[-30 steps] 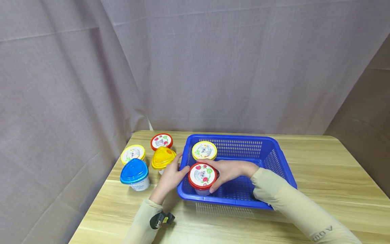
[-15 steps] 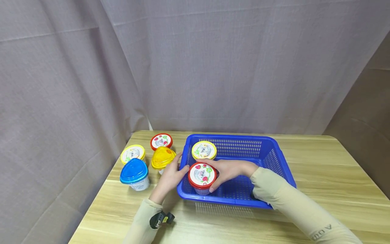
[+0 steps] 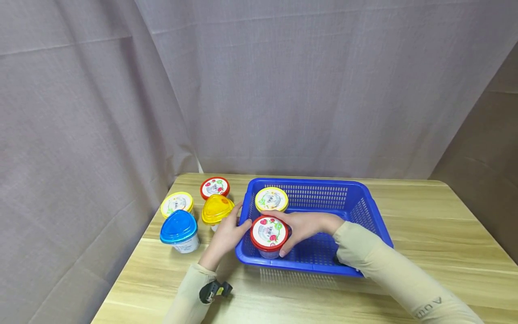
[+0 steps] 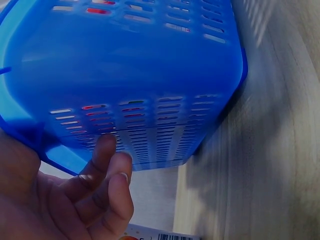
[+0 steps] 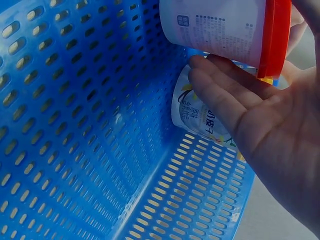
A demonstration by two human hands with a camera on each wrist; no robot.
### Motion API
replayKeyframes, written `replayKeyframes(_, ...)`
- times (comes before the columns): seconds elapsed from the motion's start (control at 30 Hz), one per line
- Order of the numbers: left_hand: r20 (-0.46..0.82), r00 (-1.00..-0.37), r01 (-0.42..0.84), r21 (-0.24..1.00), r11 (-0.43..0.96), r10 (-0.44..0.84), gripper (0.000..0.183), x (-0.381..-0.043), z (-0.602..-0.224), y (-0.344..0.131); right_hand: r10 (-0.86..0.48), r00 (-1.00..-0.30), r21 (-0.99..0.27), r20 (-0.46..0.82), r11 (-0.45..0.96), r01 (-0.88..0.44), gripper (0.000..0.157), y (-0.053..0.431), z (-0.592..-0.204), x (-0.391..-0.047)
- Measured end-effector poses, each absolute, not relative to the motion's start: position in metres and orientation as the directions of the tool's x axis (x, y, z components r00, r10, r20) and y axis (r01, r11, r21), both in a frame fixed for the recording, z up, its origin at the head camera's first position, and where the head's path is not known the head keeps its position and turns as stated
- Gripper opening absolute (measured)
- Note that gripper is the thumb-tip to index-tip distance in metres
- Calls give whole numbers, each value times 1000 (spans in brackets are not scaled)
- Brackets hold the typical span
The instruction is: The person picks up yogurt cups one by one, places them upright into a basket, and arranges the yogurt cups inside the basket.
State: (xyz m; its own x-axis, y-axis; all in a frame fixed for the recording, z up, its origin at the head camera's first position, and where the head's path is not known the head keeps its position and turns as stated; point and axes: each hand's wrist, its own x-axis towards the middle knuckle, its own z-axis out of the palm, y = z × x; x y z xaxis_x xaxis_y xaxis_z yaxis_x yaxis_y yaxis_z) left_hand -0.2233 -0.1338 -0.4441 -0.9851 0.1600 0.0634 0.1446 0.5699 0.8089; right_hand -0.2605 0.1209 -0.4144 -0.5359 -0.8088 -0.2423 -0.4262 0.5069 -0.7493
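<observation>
In the head view, my right hand (image 3: 305,229) holds a red-lidded tub (image 3: 269,233) upright in the near left corner of the blue plastic basket (image 3: 315,266). The lid is white with printed strawberries. My thumb lies on the tub's near side and the fingers go round its far side. Behind it in the basket stands a yellow-lidded tub (image 3: 271,200); the right wrist view shows this tub's printed side (image 5: 202,107) beneath my fingers. My left hand (image 3: 226,234) grips the basket's left rim, thumb on top; the left wrist view shows its bent fingers (image 4: 120,195) outside the slotted wall.
Left of the basket on the wooden table (image 3: 154,279) stand a yellow cup with a rounded triangular lid (image 3: 217,209), a similar blue-lidded cup (image 3: 179,229), another yellow-lidded tub (image 3: 176,203) and another red-lidded tub (image 3: 214,187). A grey curtain (image 3: 283,90) hangs behind the table.
</observation>
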Motion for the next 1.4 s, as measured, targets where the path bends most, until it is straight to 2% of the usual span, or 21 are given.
replayKeyframes(0.6,88,-982,171,796,581,168,67,-223,-445,-133,-790,-567,-739,-232,523,-426,109,135,-394,-260)
replayKeyframes(1.1,97,-981,178,791,585,166,68,-222,-443,-134,-709,-655,-703,-262,605,-373,106,159,-371,-258)
replayKeyframes(1.4,102,-982,177,792,584,159,67,-221,-442,-133,-687,-695,-679,-214,616,-399,98,179,-359,-259)
